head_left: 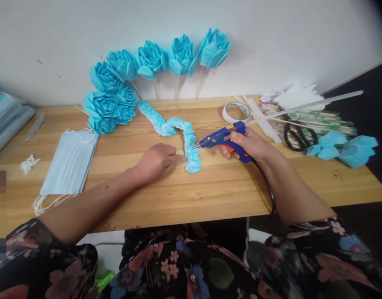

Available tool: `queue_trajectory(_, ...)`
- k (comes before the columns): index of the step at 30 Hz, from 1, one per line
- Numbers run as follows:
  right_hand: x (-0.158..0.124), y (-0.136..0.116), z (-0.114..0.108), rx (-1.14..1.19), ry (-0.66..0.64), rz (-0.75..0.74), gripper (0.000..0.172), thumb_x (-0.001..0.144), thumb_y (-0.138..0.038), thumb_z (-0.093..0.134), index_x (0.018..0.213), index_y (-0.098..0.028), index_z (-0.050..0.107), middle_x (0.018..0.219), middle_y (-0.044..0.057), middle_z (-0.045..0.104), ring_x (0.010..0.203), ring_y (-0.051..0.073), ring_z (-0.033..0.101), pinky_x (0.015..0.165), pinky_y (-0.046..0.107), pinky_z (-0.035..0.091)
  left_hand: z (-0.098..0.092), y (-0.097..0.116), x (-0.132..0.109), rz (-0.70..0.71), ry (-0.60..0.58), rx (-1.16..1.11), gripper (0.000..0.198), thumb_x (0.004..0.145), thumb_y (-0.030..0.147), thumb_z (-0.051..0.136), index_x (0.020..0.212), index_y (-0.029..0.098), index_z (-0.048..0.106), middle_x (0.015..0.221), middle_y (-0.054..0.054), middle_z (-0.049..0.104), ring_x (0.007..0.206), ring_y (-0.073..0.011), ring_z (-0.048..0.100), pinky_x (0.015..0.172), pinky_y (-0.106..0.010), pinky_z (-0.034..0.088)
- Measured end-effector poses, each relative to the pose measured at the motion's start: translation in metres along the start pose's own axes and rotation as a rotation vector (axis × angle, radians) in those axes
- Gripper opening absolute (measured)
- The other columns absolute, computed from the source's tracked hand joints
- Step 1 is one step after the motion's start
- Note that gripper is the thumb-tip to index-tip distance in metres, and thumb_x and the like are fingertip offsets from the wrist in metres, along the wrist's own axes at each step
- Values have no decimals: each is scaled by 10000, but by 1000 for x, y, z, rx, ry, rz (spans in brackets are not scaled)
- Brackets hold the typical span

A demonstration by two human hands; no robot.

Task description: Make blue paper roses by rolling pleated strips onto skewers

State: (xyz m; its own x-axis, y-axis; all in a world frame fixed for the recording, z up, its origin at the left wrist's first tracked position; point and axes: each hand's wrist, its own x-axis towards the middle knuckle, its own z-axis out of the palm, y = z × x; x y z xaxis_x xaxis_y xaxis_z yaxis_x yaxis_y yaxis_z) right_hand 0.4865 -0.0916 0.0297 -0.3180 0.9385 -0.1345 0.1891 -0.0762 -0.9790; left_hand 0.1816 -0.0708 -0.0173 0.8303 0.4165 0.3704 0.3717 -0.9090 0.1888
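A pleated light-blue strip (191, 141) winds across the wooden table, its near end in front of me. My left hand (159, 161) lies at the left edge of that end; the index fingertip presses on it and the other fingers are curled in. In my right hand (245, 145) is a blue glue gun (220, 138), its metal tip at the strip's right edge. A long clear glue stick (315, 105) sticks out of the gun's back, and a black cord (267, 182) runs down off the table edge. Whether the tip touches the pleats I cannot tell.
Several blue fabric flowers (151, 58) on thin sticks lean against the wall. At left lie face masks (70, 162) and small white scraps (30, 164). A tape roll (236, 112), black-handled scissors (298, 135), wrapped sticks (331, 120) and blue petals (357, 151) are at right.
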Motion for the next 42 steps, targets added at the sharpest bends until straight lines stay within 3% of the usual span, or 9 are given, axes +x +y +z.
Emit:
queue_trajectory(14, 0, 4, -6, -105, -109, 40, 653, 725, -784, 693, 654, -136, 657, 566, 48, 634, 411, 86, 501, 360, 212, 375, -1, 0, -1, 29, 10, -23, 321, 972, 161, 473, 1106, 219, 758, 710, -31, 597, 692, -177, 569, 605, -293, 390)
queue_trajectory(42, 0, 3, -5, -125, -127, 83, 641, 710, -780, 711, 636, -145, 652, 552, 38, 623, 410, 85, 488, 365, 218, 381, 1, 0, -2, -4, 0, -27, 321, 994, 193, 471, 1106, 234, 769, 700, -34, 607, 692, -171, 577, 602, -283, 390)
